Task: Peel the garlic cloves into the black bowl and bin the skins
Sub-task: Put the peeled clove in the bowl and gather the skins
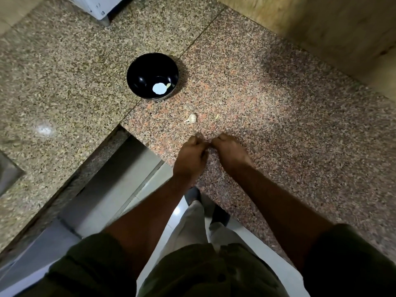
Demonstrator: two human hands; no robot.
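Mid-peel over the granite counter

Left hand and right hand curled together, pinching something tiny, probably a clove. Next: drop into black bowl.

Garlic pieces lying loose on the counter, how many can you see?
2: a garlic bulb just beyond the hands, and a small clove to its right. Another clove lies in the black bowl; the curled fingers may hide one more.

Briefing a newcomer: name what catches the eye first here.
The black bowl stands out on the speckled granite counter, a bright glare spot and one pale clove inside. Nearer, the left hand and right hand meet fingertip to fingertip, just behind a small garlic bulb.
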